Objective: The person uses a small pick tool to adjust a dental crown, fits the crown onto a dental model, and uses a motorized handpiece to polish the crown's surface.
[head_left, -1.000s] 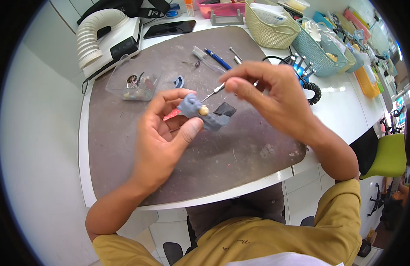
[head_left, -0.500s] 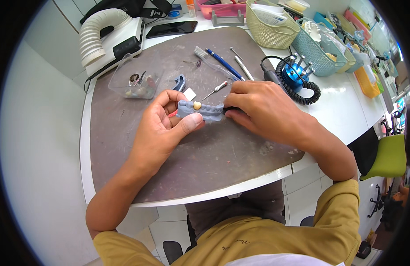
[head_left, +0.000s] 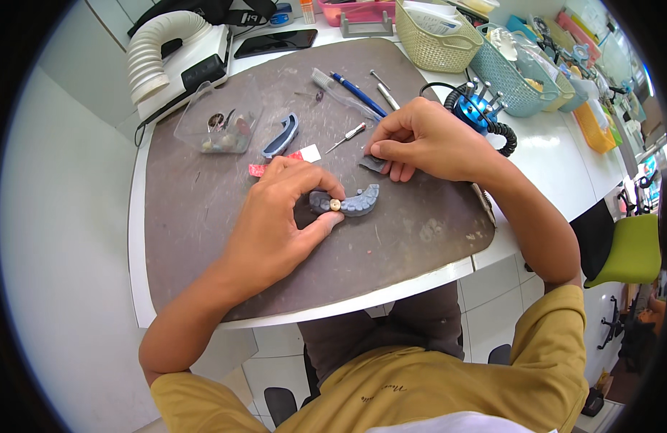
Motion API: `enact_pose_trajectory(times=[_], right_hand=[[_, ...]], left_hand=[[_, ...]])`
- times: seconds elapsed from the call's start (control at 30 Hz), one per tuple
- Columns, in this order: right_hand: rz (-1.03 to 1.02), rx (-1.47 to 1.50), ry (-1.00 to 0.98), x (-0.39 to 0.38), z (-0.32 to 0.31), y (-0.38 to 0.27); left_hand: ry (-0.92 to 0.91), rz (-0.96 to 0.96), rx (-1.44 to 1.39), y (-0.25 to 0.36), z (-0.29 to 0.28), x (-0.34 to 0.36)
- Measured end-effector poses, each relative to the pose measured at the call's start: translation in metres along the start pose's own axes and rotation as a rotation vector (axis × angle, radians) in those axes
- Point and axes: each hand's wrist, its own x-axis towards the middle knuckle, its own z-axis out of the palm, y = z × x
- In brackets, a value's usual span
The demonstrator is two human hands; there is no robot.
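Note:
A grey-blue dental model [head_left: 361, 203], a curved row of teeth, rests on the mat with one cream-coloured crown [head_left: 335, 205] seated in it. My left hand [head_left: 275, 209] closes thumb and forefinger on the model, one on each side of the crown. To the right and a little farther off, my right hand [head_left: 423, 144] pinches a small dark grey sheet [head_left: 371, 164], probably articulating paper, down near the mat. Just beyond my left hand lies a red and white slip [head_left: 309, 153]. A second curved grey-blue model piece [head_left: 281, 136] lies behind it.
A small red-handled tool [head_left: 348, 137], a blue pen-like tool [head_left: 358, 94] and a clear-handled brush lie past my hands. A clear tub [head_left: 218, 123] stands left, near a white hose unit [head_left: 182, 65]. At right are a blue bur stand [head_left: 477, 108] and baskets [head_left: 438, 43].
The dental model has come down onto the mat, turned so the biting surfaces face up. My right hand has drawn away from it, up and right, with the dark sheet. The second model piece is uncovered.

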Motion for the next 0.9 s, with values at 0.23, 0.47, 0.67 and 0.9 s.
enact_pose_trajectory(times=[0.23,0.47,0.67,0.9], right_hand=[[0.055,-0.161,-0.034,-0.007,0.002,-0.014],[-0.147,-0.084,0.118,-0.014,0.004,-0.009],[-0.754,-0.481,0.342,-0.020,0.011,-0.016],[-0.982,-0.646,0.261,-0.029,0.023,0.009]], left_hand=[[-0.027,-0.063,-0.136,-0.004,-0.006,0.001],[-0.095,-0.180,-0.302,-0.001,-0.013,0.003],[-0.117,-0.145,-0.256,-0.001,-0.009,0.002],[-0.052,-0.052,-0.336,-0.010,0.002,0.002]])
